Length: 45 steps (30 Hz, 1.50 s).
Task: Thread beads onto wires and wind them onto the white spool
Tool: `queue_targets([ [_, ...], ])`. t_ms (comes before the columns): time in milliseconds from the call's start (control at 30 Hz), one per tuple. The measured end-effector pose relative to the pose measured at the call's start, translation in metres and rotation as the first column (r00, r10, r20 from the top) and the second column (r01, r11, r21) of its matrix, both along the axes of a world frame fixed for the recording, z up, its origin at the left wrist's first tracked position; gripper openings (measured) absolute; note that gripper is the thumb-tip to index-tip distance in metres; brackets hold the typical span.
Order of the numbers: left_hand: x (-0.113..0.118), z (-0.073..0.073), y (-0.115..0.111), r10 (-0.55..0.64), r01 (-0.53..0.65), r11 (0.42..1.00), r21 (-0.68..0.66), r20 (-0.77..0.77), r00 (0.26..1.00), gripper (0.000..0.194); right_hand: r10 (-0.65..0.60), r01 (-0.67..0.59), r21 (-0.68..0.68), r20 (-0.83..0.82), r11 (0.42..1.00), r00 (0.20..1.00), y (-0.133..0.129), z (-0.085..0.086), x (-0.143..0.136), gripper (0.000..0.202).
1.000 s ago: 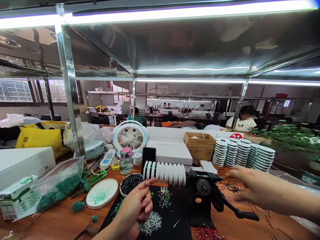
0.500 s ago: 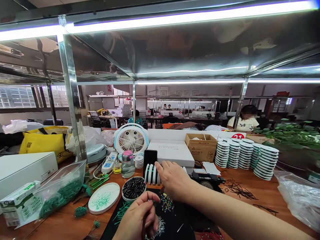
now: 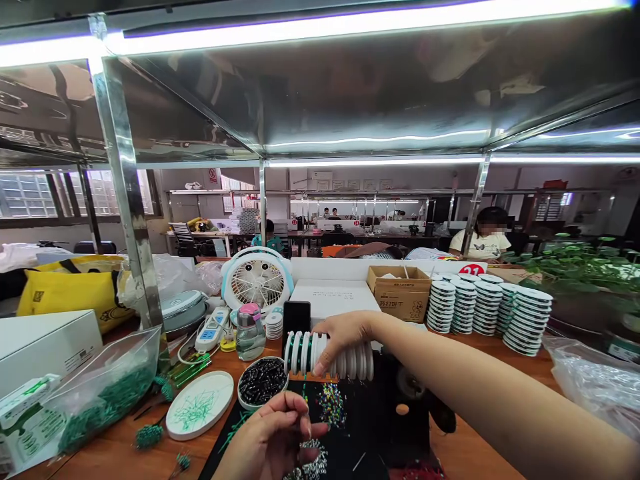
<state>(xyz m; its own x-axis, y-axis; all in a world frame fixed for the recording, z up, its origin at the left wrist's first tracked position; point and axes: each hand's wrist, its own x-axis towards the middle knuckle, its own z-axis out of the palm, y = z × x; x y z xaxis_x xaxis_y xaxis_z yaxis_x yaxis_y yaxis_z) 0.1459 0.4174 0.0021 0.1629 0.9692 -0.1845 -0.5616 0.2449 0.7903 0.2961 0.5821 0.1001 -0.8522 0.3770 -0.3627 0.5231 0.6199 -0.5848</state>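
Note:
My right hand (image 3: 345,333) is closed around a row of white spools (image 3: 357,363), its thumb across the front and its other fingers mostly hidden behind. The spools at the left end carry green cord. A thin green strand (image 3: 305,387) hangs from there down to my left hand (image 3: 283,427), whose thumb and index finger pinch it, with the other fingers loosely curled. Close by lie a pile of mixed coloured beads (image 3: 331,403) and small silvery rings (image 3: 313,460). A black device (image 3: 413,387) sits under my right forearm, partly hidden.
A dish of black tubes (image 3: 263,381) and a white plate with green strands (image 3: 200,405) stand left. Behind are a phone (image 3: 296,319), a bottle (image 3: 250,337), a fan (image 3: 257,283) and a white box (image 3: 330,293). Stacked spools (image 3: 527,320) stand right; a metal post (image 3: 123,180) rises left.
My right hand has shifted its hold, its thumb now in front of the spools. The spool row and the black device have turned and come nearer. My left hand stays low, fingers slightly more spread.

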Motion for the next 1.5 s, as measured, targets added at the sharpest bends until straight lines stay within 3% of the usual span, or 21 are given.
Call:
queue_targets([
  [67, -0.002, 0.002, -0.002, -0.024, 0.024, 1.000, 0.011, -0.015, 1.000, 0.007, 0.000, 0.000, -0.098, 0.000, 0.995, 1.000, 0.006, -0.003, 0.000, 0.061],
  [100, -0.002, 0.004, -0.003, -0.018, 0.019, 0.999, 0.030, -0.040, 0.999, 0.009, 0.000, 0.000, -0.078, -0.011, 0.997, 1.000, 0.008, -0.004, 0.000, 0.061],
  [233, -0.002, 0.009, -0.006, 0.043, 0.001, 0.987, 0.163, -0.264, 0.964, 0.020, 0.038, -0.027, 0.148, -0.069, 0.989, 0.997, 0.008, -0.005, 0.000, 0.066],
  [400, -0.003, 0.017, -0.009, 0.091, 0.126, 0.948, 0.292, -0.631, 0.770, 0.030, 0.037, 0.015, 0.261, -0.192, 0.965, 0.981, 0.006, -0.006, 0.000, 0.067],
  [467, -0.005, 0.017, -0.011, 0.083, 0.174, 0.942, 0.288, -0.699, 0.710, 0.032, 0.022, 0.045, 0.304, -0.215, 0.952, 0.976, 0.003, -0.005, 0.001, 0.067],
  [633, -0.010, 0.009, -0.016, 0.066, 0.168, 0.939, 0.300, -0.635, 0.769, 0.035, -0.029, 0.080, 0.433, -0.122, 0.898, 0.992, -0.023, 0.003, -0.003, 0.063],
  [833, -0.016, -0.002, -0.021, 0.062, 0.185, 0.930, 0.316, -0.634, 0.771, 0.033, -0.221, 0.229, 0.549, -0.082, 0.804, 0.972, -0.053, 0.002, -0.014, 0.087],
  [1000, -0.015, -0.002, -0.022, 0.152, 0.053, 0.924, 0.379, -0.490, 0.858, 0.035, -0.198, 0.188, 0.513, -0.035, 0.838, 0.980, -0.040, -0.003, -0.014, 0.089],
  [1233, -0.020, -0.011, -0.009, 0.182, -0.082, 0.940, 0.333, -0.283, 0.942, 0.035, -0.176, 0.167, 0.514, -0.033, 0.841, 0.984, -0.039, 0.001, -0.013, 0.084],
  [1333, -0.019, -0.013, -0.004, 0.202, -0.095, 0.937, 0.337, -0.299, 0.933, 0.035, -0.162, 0.161, 0.520, -0.043, 0.839, 0.986, -0.039, 0.000, -0.013, 0.080],
  [1500, -0.011, -0.013, -0.011, 0.254, -0.080, 0.936, 0.342, -0.501, 0.827, 0.034, -0.161, 0.160, 0.518, -0.043, 0.840, 0.986, -0.037, 0.000, -0.013, 0.080],
])
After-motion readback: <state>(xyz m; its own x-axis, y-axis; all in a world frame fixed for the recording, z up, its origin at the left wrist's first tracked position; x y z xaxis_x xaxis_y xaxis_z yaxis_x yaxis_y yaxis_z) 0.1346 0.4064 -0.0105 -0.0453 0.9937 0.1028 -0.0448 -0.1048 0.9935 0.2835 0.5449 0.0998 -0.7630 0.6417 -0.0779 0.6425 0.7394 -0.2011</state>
